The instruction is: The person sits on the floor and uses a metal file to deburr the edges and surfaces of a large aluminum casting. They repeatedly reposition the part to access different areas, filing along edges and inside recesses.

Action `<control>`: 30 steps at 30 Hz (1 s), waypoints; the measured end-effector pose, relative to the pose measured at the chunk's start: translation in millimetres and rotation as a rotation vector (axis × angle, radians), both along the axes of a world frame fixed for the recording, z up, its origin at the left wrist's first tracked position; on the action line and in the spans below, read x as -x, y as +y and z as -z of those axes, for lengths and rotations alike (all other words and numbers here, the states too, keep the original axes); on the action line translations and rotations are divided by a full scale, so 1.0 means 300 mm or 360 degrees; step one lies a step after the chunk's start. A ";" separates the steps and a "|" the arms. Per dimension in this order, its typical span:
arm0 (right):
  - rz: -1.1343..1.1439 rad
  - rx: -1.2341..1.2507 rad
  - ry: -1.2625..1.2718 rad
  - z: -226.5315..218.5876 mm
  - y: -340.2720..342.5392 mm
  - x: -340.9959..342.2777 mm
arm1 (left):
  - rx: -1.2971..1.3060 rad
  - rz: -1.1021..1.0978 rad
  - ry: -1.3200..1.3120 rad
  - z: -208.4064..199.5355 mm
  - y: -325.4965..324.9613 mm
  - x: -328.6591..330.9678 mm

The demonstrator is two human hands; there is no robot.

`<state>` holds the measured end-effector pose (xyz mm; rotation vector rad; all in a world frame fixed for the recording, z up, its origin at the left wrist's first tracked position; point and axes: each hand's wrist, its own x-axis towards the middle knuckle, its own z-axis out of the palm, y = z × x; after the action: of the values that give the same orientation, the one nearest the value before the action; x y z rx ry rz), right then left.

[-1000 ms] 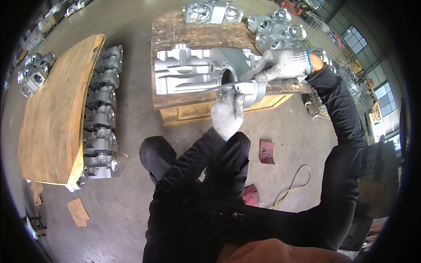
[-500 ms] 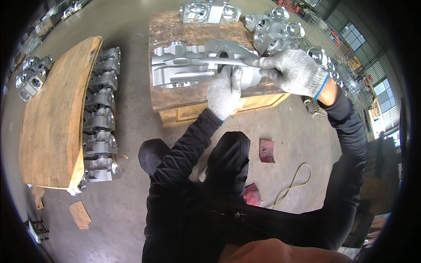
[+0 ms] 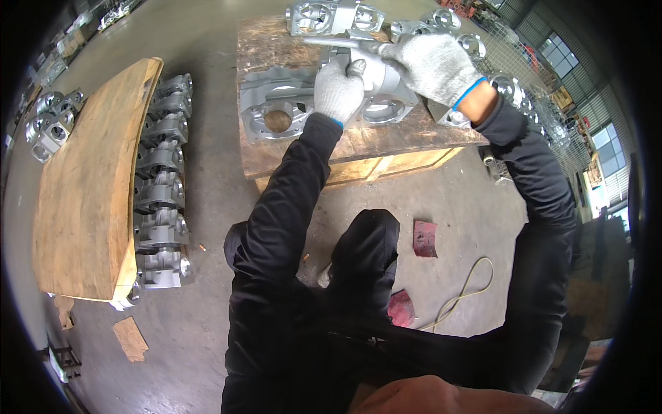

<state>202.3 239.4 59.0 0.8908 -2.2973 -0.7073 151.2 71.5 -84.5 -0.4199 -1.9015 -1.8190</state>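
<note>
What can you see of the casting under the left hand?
The casting is silver-grey and looks metallic, with a round opening toward each end; wood shows through the left one. It lies on the wooden bench. The gloved left hand covers its middle; whether the slim tool in the right hand touches it is unclear.

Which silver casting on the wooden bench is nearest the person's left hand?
The long casting directly beneath the left hand; the other castings sit farther back or off to the right.
</note>
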 end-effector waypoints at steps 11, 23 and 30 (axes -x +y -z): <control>0.0412 -0.0033 -0.0757 -0.184 -0.198 0.151 | 0.0134 0.0149 -0.0147 -0.035 -0.082 0.102; 0.0382 0.0106 -0.0514 -0.097 -0.121 0.111 | 0.0558 0.0183 0.0148 -0.185 -0.270 0.302; 0.0417 0.0103 -0.0567 -0.115 -0.104 0.028 | 0.0844 0.0504 0.0121 -0.250 -0.217 0.363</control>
<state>193.8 208.0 93.4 0.7405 -2.7739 -0.6149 42.3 6.4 -9.5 -1.0015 -2.3557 -1.4176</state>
